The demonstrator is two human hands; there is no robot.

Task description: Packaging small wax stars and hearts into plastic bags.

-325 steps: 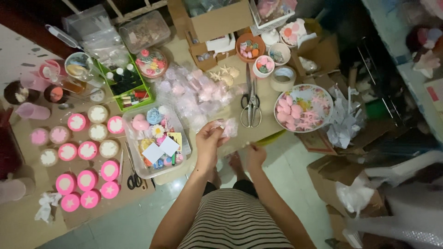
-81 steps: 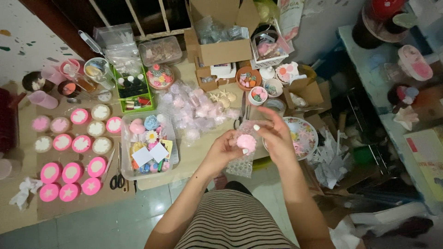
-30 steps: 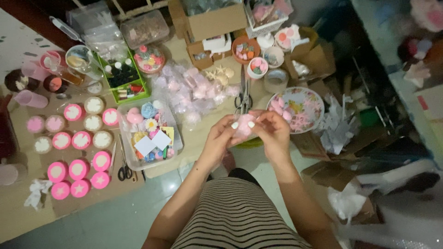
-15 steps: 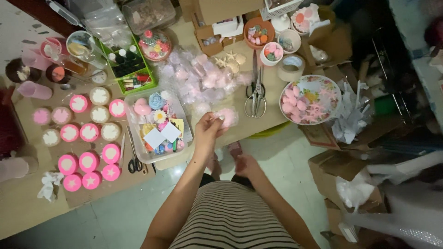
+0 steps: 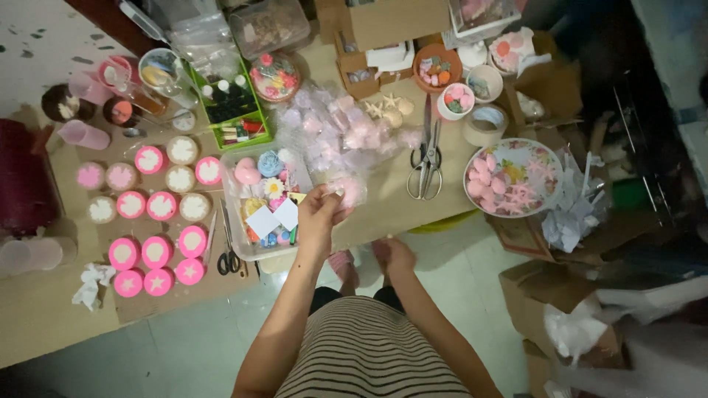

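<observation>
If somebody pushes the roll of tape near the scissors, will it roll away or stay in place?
The roll of tape lies flat on its side beside the scissors, so a push would probably slide it rather than roll it. Its hollow middle suggests it is light. Bowls and a plate crowd around it, so it would likely bump them soon.

Dim indoor scene, soft light from above, grainy and slightly smeared.

The light fell brightest on the pale floor tiles and the cardboard-covered tabletop, while the upper right corner sank into near black and swallowed detail there. Shadows were soft, with no hard edges and no strong glare, only a faint sheen on the heap of clear wrapped packets. The left hand and right hand looked slightly motion-blurred. Fine detail was mushy with noise, and straight lines bowed a little toward the frame's edges.
</observation>
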